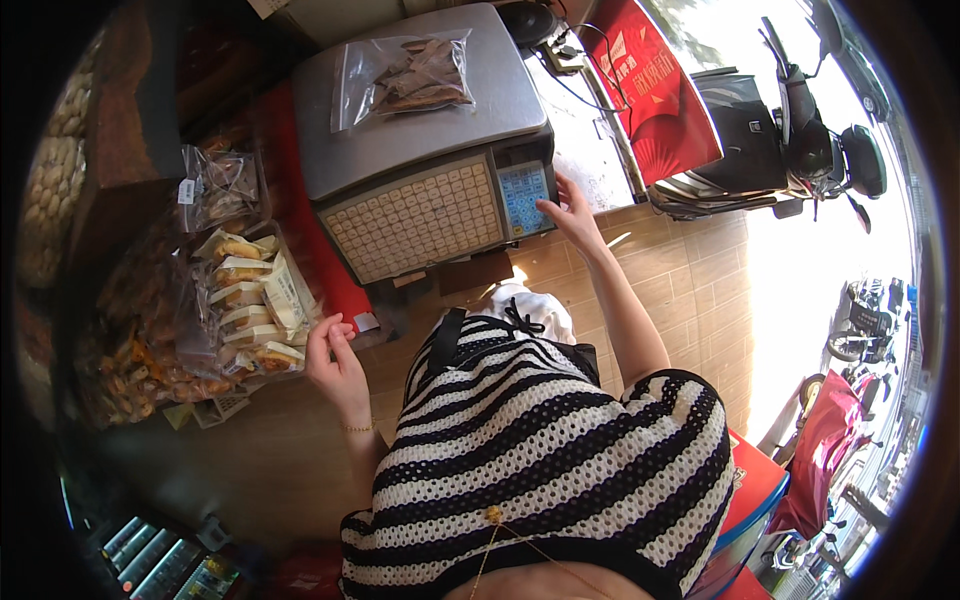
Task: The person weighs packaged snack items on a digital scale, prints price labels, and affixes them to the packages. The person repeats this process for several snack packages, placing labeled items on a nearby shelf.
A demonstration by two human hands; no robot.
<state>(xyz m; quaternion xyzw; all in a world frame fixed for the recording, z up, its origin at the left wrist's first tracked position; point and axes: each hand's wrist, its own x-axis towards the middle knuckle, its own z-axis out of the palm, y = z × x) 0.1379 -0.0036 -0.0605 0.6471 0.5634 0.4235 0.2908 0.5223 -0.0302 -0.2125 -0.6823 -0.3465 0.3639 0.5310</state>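
A clear zip bag [409, 79] of dark brown dried pieces lies on the metal platform of a weighing scale [322, 142]. The scale's front carries a wide white keypad [416, 217] and a smaller blue keypad [523, 199]. My right hand [574, 214] is at the blue keypad, thumb over its right side and the other fingers bent at the scale's corner. Nothing is held in it. My left hand [334, 356] hangs with loosely curled fingers beside wrapped pastries [244, 296], holding nothing. Whether it touches them I cannot tell.
More bagged goods [221, 187] stand left of the scale on a display with a red edge [304, 217]. A power strip [562, 56] with black cables sits behind right, near a red printed board [652, 90]. A scooter [780, 142] is parked outside to the right.
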